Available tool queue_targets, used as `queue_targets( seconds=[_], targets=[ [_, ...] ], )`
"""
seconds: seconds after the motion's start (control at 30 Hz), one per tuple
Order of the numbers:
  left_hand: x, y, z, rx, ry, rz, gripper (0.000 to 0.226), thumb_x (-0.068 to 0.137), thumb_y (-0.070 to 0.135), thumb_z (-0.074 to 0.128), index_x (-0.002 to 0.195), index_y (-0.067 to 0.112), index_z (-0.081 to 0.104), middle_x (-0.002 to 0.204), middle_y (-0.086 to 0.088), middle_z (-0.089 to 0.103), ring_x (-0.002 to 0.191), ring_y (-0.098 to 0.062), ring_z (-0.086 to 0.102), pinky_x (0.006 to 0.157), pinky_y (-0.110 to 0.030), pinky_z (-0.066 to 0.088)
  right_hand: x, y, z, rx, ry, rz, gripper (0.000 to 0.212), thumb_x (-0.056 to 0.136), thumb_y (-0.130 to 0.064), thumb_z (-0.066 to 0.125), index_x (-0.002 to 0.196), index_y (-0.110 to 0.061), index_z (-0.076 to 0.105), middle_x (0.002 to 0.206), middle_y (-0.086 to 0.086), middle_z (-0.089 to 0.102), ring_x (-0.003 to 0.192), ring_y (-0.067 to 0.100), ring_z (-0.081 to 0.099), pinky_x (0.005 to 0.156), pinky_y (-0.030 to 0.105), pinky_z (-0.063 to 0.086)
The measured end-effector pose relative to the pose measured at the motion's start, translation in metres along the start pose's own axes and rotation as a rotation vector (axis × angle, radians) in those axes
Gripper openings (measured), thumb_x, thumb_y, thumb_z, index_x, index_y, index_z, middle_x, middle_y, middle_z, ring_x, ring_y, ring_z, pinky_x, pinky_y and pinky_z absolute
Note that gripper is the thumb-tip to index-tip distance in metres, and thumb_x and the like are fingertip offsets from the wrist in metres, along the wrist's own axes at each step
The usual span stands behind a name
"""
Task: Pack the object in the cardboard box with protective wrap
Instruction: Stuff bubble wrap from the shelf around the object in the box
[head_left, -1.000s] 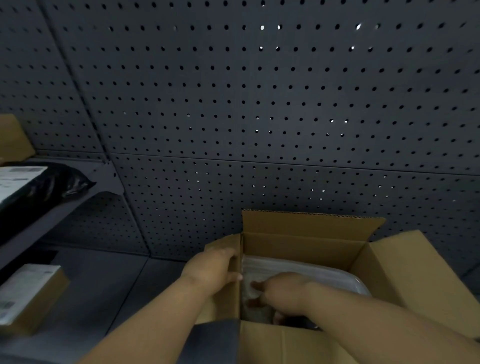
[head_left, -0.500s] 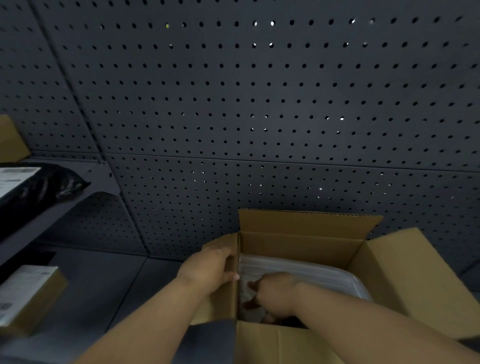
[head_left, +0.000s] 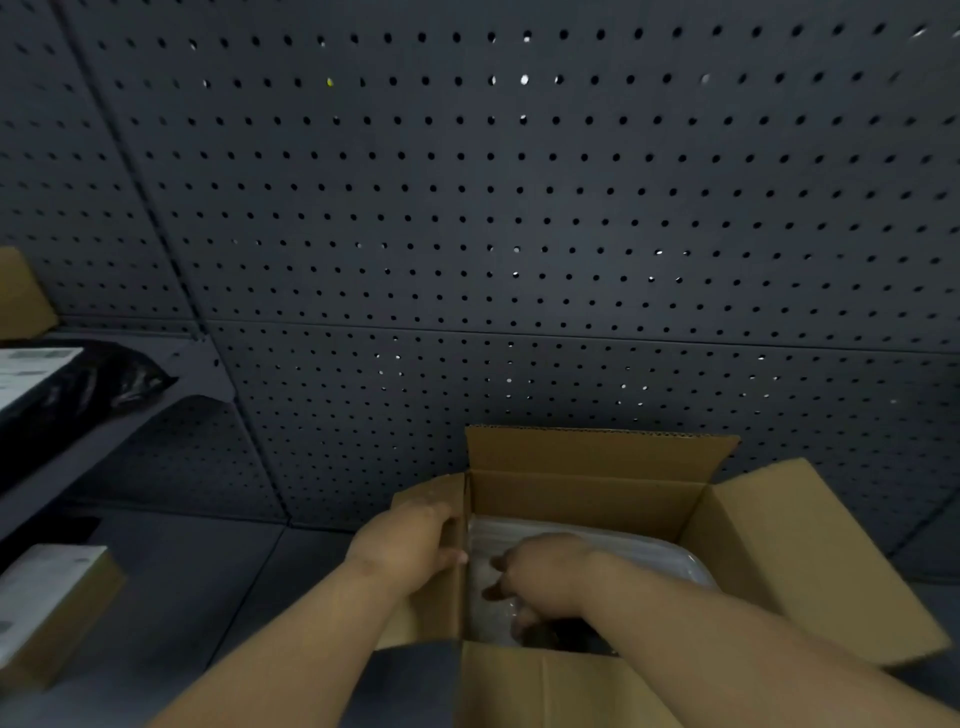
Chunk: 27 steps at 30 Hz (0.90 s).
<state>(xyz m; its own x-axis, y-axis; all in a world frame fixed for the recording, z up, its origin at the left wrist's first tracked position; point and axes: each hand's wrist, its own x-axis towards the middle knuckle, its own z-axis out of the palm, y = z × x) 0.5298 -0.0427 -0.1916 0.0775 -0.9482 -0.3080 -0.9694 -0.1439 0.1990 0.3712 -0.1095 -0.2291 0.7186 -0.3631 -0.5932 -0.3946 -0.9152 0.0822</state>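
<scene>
tucking the wrapped object down inside the box

the cardboard box (head_left: 582, 499) sits open on the grey bench, its flaps standing out on all sides. inside lies the object (head_left: 644, 558), a pale, flat thing sheathed in clear protective wrap (head_left: 485, 613), filling most of the floor of the box. the left hand (head_left: 408, 551) grips the left wall of the box, fingers curled over the rim and thumb on the inner face, steadying it. the right hand (head_left: 540, 574) reaches down into the near-left corner, fingers curled into the wrap; it looks like it is pinching the plastic, though the corner is dark and blurred, so the exact hold is not certain.

the step in hand seems to be seating the wrapped object and tucking loose wrap into the gap beside it. next, the wrap needs to lie flat below the rim, then both hands must come out and fold the flaps shut. a black bag (head_left: 78, 384) and a small carton (head_left: 47, 608) sit well apart on the left.
</scene>
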Motion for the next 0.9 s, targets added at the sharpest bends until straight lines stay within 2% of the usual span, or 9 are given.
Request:
queue_targets(
  seconds=[0.07,0.13,0.23,0.33,0.43,0.53,0.67,0.8,0.9],
  targets=[
    [-0.003,0.003,-0.001,0.051,0.037,0.009,0.047,0.094,0.044,0.051,0.136,0.023,0.046,0.131,-0.003,0.054,0.114,-0.020,0.054,0.086,-0.029,0.047,-0.011,0.007,-0.005,0.009,0.056,0.043,0.055,0.094,-0.043,0.051,0.143,-0.019,0.042,0.145,0.014,0.043,0.125,0.036,0.047,0.096,0.046,0.047],
    [-0.007,0.008,-0.003,0.090,0.119,0.024,0.036,0.096,0.043,0.047,0.122,0.021,0.055,0.120,-0.003,0.059,0.104,-0.019,0.058,0.077,-0.030,0.049,-0.024,0.013,-0.008,0.019,0.125,0.106,0.046,0.094,-0.043,0.049,0.130,-0.015,0.054,0.128,0.014,0.057,0.110,0.033,0.058,0.084,0.044,0.053],
    [-0.010,0.021,-0.008,0.098,0.281,0.078,0.029,0.098,0.040,0.042,0.107,0.019,0.060,0.110,-0.001,0.061,0.095,-0.018,0.059,0.074,-0.031,0.051,-0.049,0.015,-0.013,0.074,0.276,0.196,0.036,0.094,-0.036,0.048,0.118,-0.012,0.062,0.115,0.010,0.063,0.100,0.029,0.061,0.078,0.041,0.054],
    [-0.015,0.042,-0.015,0.231,0.430,0.125,0.033,0.099,0.040,0.038,0.107,0.017,0.060,0.109,-0.001,0.060,0.097,-0.019,0.059,0.069,-0.030,0.044,-0.077,0.013,-0.017,0.093,0.405,0.247,0.031,0.095,-0.026,0.047,0.118,-0.011,0.062,0.115,0.010,0.062,0.104,0.029,0.057,0.082,0.041,0.052],
    [-0.021,0.064,-0.017,0.272,0.522,0.148,0.034,0.099,0.039,0.034,0.107,0.018,0.059,0.109,-0.001,0.060,0.099,-0.020,0.058,0.071,-0.031,0.040,-0.102,0.012,-0.014,0.105,0.519,0.335,0.032,0.096,-0.028,0.044,0.118,-0.013,0.061,0.114,0.009,0.061,0.106,0.028,0.054,0.085,0.040,0.049],
    [-0.027,0.085,-0.018,0.267,0.555,0.178,0.033,0.100,0.037,0.034,0.105,0.017,0.059,0.107,-0.002,0.060,0.098,-0.021,0.058,0.072,-0.031,0.039,-0.126,0.011,-0.009,0.146,0.575,0.402,0.035,0.098,-0.032,0.042,0.122,-0.014,0.060,0.119,0.008,0.060,0.111,0.027,0.051,0.089,0.039,0.047],
    [-0.036,0.114,-0.019,0.244,0.583,0.191,0.033,0.099,0.038,0.034,0.103,0.017,0.060,0.105,-0.002,0.060,0.097,-0.021,0.057,0.071,-0.032,0.040,-0.158,0.013,-0.002,0.170,0.641,0.464,0.036,0.098,-0.033,0.043,0.125,-0.015,0.059,0.121,0.007,0.060,0.113,0.025,0.050,0.087,0.035,0.045],
    [-0.054,0.158,-0.016,0.232,0.616,0.195,0.034,0.099,0.038,0.035,0.103,0.016,0.060,0.103,-0.003,0.061,0.095,-0.021,0.058,0.067,-0.031,0.036,-0.206,0.013,0.010,0.196,0.701,0.524,0.038,0.098,-0.035,0.043,0.128,-0.017,0.058,0.125,0.006,0.059,0.116,0.025,0.049,0.093,0.039,0.046],
    [-0.072,0.192,-0.012,0.225,0.642,0.182,0.033,0.100,0.038,0.034,0.107,0.017,0.059,0.106,-0.002,0.061,0.098,-0.021,0.059,0.069,-0.030,0.038,-0.247,0.012,0.026,0.208,0.727,0.574,0.037,0.098,-0.035,0.042,0.128,-0.018,0.057,0.127,0.006,0.058,0.119,0.025,0.048,0.095,0.040,0.045]
  ],
)
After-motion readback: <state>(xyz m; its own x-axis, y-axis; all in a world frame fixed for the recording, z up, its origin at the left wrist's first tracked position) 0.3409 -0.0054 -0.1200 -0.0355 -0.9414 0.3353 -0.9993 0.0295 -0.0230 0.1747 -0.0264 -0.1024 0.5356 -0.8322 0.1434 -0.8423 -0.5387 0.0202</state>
